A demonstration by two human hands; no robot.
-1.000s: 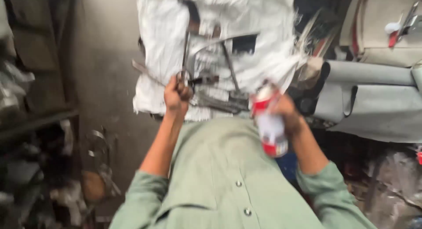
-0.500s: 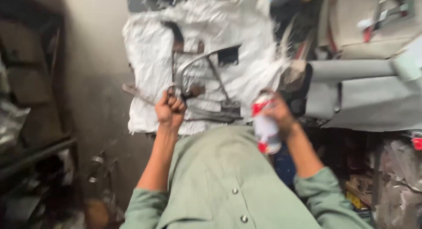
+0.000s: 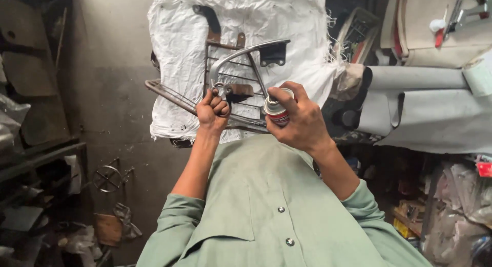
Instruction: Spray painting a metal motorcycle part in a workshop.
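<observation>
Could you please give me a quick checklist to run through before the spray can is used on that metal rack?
1. Right hand grip on the spray can: ok, fingers wrapped round it.
2. Finger on the can's top: ok.
3. Nozzle facing the metal rack: cannot tell.
4. Left hand holding the rack at its clip: ok, fist closed.
5. White cloth beneath the rack: ok, spread under it.
6. Left hand out of the spray path: not ok, close beside the can.

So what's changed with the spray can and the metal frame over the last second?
The right hand has tipped the spray can from upright at the side to nozzle-first toward the metal frame, a finger on top. The left hand still grips the frame, which still lies on the white cloth.
</observation>
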